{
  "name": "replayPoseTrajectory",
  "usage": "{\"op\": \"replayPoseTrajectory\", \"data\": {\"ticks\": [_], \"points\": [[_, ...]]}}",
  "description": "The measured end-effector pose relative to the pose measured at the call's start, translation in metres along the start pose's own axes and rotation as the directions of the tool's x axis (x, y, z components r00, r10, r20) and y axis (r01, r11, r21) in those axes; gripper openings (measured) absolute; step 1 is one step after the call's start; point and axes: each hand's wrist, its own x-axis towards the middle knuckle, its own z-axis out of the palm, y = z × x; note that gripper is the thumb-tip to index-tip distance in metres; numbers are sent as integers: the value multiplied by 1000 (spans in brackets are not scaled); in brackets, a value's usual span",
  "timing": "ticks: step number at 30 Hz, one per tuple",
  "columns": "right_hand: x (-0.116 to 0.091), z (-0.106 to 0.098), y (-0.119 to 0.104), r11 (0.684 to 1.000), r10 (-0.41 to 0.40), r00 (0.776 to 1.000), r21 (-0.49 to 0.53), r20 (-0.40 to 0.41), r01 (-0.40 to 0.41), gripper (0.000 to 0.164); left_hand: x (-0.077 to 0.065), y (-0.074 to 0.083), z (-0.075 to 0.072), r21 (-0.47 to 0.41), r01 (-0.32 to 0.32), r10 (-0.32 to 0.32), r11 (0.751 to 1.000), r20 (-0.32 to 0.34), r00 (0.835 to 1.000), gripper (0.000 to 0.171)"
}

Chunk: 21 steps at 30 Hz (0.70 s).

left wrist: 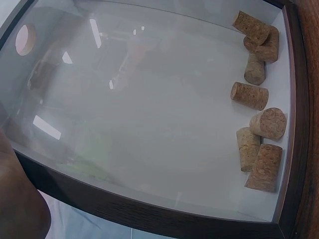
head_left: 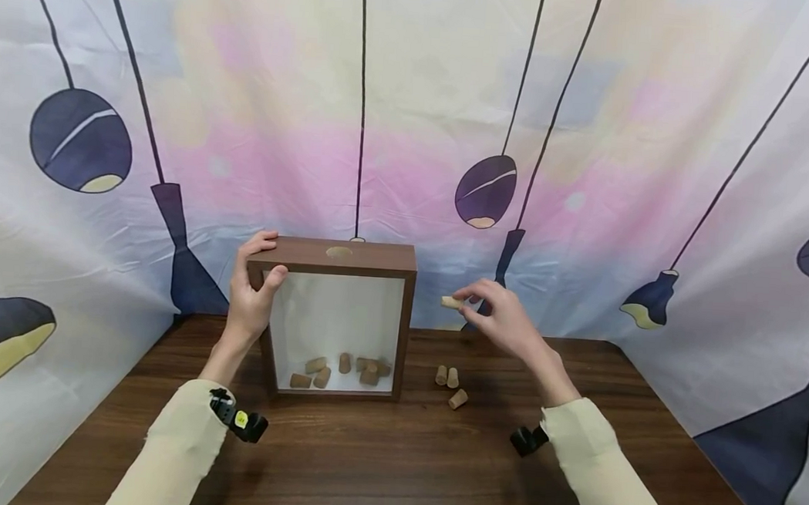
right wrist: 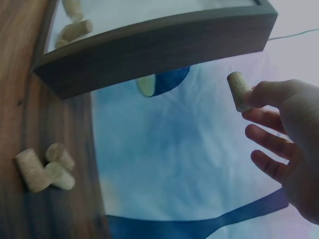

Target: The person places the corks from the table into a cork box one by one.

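Note:
A brown wooden shadow box (head_left: 405, 330) with a clear front stands upright on the table. My left hand (head_left: 252, 297) grips its upper left corner, thumb on the front edge and fingers over the top. Several corks (left wrist: 249, 94) lie along the bottom inside. To the right of the box, my right hand (head_left: 505, 316) is raised and pinches a cork (right wrist: 238, 91) between thumb and forefinger, the other fingers loosely bent. A hole (head_left: 339, 253) shows in the middle of the box's top side; the left wrist view shows this hole (left wrist: 25, 40) from within.
Three loose corks (right wrist: 33, 170) lie on the dark wooden table (head_left: 391, 468) to the right of the box. Behind the table hangs a cloth backdrop (head_left: 426, 130) printed with lamps. Each wrist wears a small black camera (head_left: 528, 441).

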Motion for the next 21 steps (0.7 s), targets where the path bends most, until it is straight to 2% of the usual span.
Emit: {"op": "replayPoseTrajectory", "data": {"ticks": [11,21], "points": [[28,-23,-29,995,-100,993,-5,-56,100,18,1,1,0,-6,9,-9,1000,1,1000,45],[53,-32,-54,976,-215,973,-42,-80,212,18,1,2,0,-11,10,-10,1000,3,1000,45]]}}
